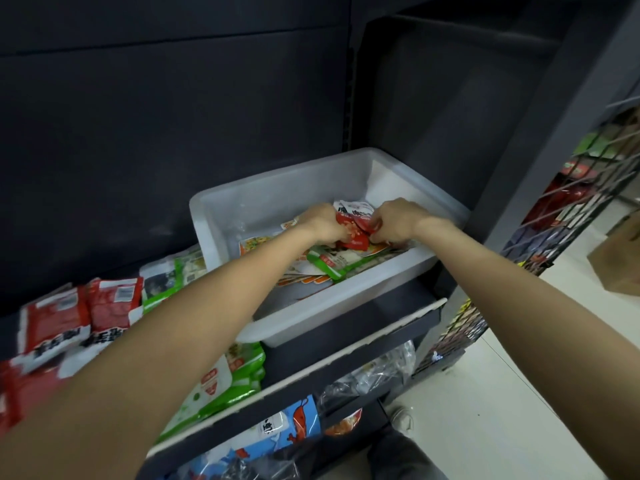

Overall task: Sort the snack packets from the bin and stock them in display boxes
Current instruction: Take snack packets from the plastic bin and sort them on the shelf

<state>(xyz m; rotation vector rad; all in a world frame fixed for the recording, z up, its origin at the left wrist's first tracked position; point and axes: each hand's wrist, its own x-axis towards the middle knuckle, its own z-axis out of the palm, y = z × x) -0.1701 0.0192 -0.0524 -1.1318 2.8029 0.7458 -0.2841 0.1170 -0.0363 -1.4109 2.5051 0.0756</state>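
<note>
Our two bare forearms fill the near view, reaching forward into a white plastic bin (408, 271) that sits on a dark shelf (349, 337).

Far to the left of our left hand (323, 225), red packets (55, 323) lie stacked on the shelf, and nearer that hand, just beside the bin's left wall, a few green-edged packets (173, 275) lean together. Below our left forearm, more green and white packets (225, 379) are lined up behind the shelf's pale front rail.

Our left hand is down in the bin with its fingers curled around a bunch of red snack packets (353, 230). Our right hand (394, 223) sits just beside it, touching the same bunch, its fingers curled in and pinching the packets from the other side. The two hands meet over the bunch, so the packets are held between them, above the bin's floor. A white-topped packet (356, 206) sticks up beyond the knuckles.

Under both hands, loose green, orange and white packets (329, 265) lie flat on the bin's bottom; the far half of the bin shows bare plastic.

Below the hands, on a lower shelf, blue and white bags (291, 424) and clear wrapped goods (374, 372) show. Well to the right of our right hand stands a black wire rack (568, 202) with coloured goods behind it, and a brown paper bag (620, 258) rests on the pale floor.
</note>
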